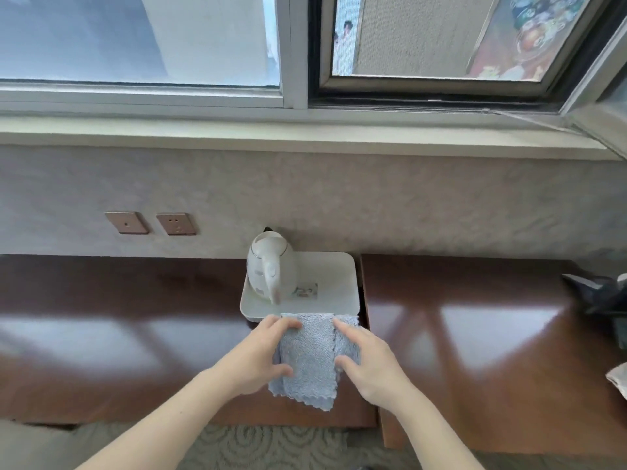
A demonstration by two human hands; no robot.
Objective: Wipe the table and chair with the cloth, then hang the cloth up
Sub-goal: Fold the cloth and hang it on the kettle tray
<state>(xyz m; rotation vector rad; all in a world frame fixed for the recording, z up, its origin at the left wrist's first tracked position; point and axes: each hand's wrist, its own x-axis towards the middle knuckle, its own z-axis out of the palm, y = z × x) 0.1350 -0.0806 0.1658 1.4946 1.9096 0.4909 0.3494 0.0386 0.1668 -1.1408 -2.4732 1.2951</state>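
Cloth (310, 359), pale blue, terry, folded and lying flat on dark glossy table (135, 334), near its front edge, lower scalloped corner hanging just past that edge at 6 o'clock. Left hand (258, 357) pressed on cloth's 9 o'clock side, fingers spread and resting on top, thumb laid across lower part of fabric; palm down, not clenched around anything. Right hand (368, 362) on cloth's 3 o'clock side, likewise flat and open, index finger stretched toward 12 o'clock along a fold, thumb tucked onto fabric. Both forearms bare, entering from 6 o'clock.

White tray (336, 286) directly at 12 o'clock from cloth, its near rim touching or just overlapped by cloth's far edge; cannot tell which. White kettle (271, 269) upright on tray's 9 o'clock half, handle toward viewer. Second wooden surface (475, 334) at 3 o'clock, separated by narrow gap. Two brown wall plates (151, 222) at 10 o'clock on textured wall, window sill (305, 130) above at 12 o'clock.
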